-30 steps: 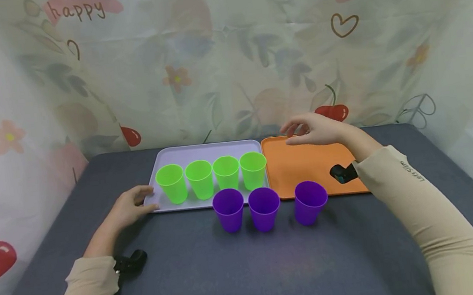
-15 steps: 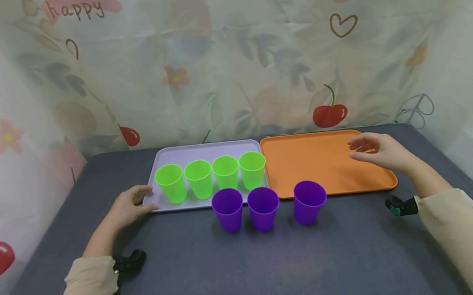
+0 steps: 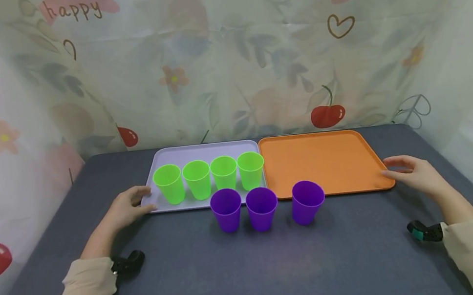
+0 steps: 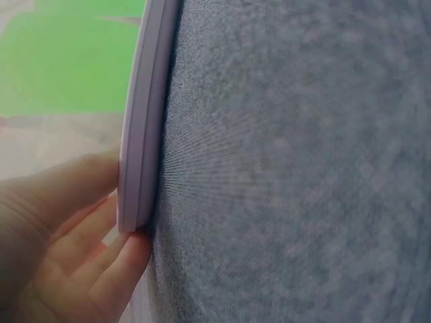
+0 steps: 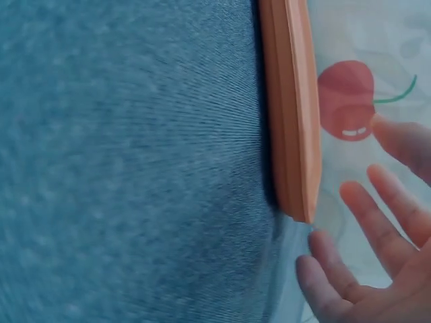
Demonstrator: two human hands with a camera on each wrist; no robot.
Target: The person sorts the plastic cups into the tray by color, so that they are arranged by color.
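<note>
In the head view my left hand (image 3: pixel 126 210) holds the left edge of the lavender tray (image 3: pixel 206 150). Its thumb lies by the rim, with the other fingers against the corner in the left wrist view. Several green cups (image 3: pixel 198 181) stand upright in a row on that tray. My right hand (image 3: pixel 417 174) is beside the right edge of the orange tray (image 3: pixel 318 162). The right wrist view shows its fingers (image 5: pixel 377 235) spread and holding nothing, a little apart from the rim. Three upright purple cups stand in front of the trays: left (image 3: pixel 227 212), middle (image 3: pixel 263 210) and right (image 3: pixel 308 202).
The two trays sit side by side at the back of a dark cloth-covered table (image 3: pixel 252 273). A printed curtain (image 3: pixel 227 70) closes off the back and both sides. Each wrist wears a small black camera.
My right hand has moved from above the orange tray, rightward and nearer, to its right edge. The left hand, cups and trays have kept their places.
</note>
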